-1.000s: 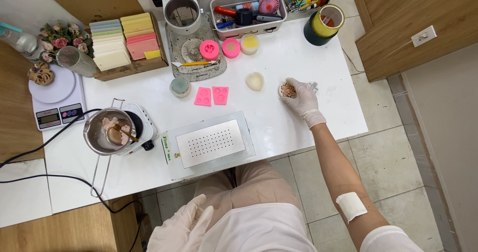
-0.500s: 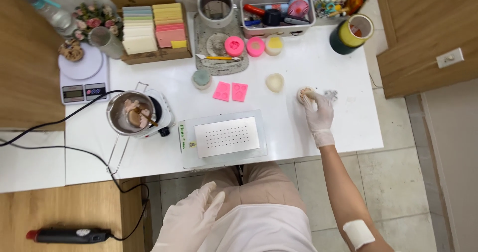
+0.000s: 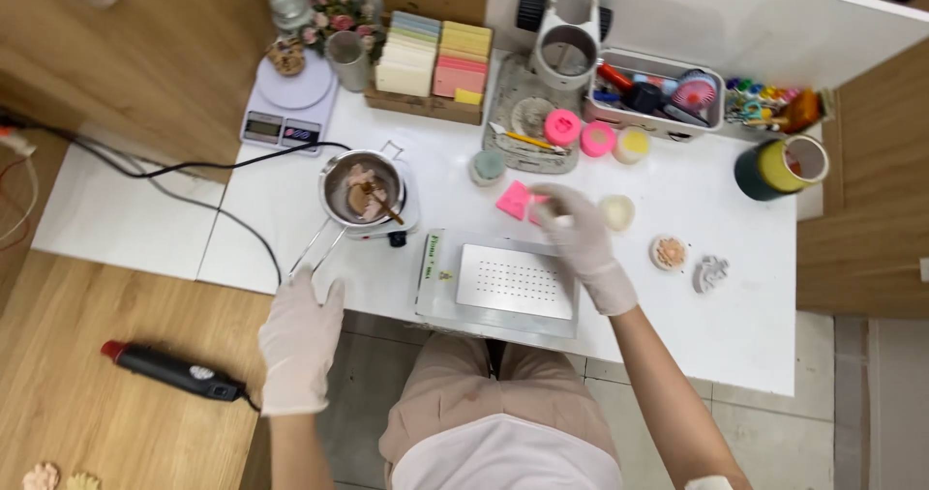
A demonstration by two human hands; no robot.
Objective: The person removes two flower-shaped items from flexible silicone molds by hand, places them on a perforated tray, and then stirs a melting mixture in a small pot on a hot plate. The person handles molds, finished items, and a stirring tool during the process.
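The right hand [image 3: 579, 238] reaches a pink square mould [image 3: 515, 200] on the surface [image 3: 677, 306], grip loosely curled, touching it. Judged soft, light; pinch its edges. The left hand [image 3: 300, 340] hangs spread, empty.

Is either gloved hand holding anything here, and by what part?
Left hand holds nothing. Right hand fingers rest on the pink square pieces; an actual hold cannot be told.

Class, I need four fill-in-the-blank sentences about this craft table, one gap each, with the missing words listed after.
1. The right hand reaches over a ____ square mould.
2. Both hands wear white ____.
3. The small pot sits on a hot plate with a ____ in it.
4. The black heat gun lies on the wooden ____.

Missing words: pink; gloves; spoon; floor
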